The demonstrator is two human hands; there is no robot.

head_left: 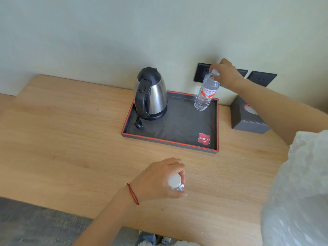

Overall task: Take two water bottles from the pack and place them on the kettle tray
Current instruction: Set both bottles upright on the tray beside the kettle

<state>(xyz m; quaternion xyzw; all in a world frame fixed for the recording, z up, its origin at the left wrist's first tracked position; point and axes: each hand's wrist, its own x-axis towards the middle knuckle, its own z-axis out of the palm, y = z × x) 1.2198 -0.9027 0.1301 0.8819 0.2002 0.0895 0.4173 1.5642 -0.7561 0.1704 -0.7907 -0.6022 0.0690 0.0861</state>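
Careful: your right hand [224, 72] fingers clamp tilted clear plastic bottle [205, 94] at black red-rimmed tray [170, 142] corner; releasing tilted risks tipping. Left hand [158, 180] fingers grip second clear bottle [175, 183].

There is a single view, from a camera worn on the person's head. It looks forward and steeply down onto a wooden desk [74, 142] whose far edge meets a pale wall [124, 32]. The wide lens bends the desk's edges. The desk's near edge crosses the bottom of the frame, with grey floor [32, 226] under it at lower left. The tray [170, 142] sits mid-frame near the far edge.
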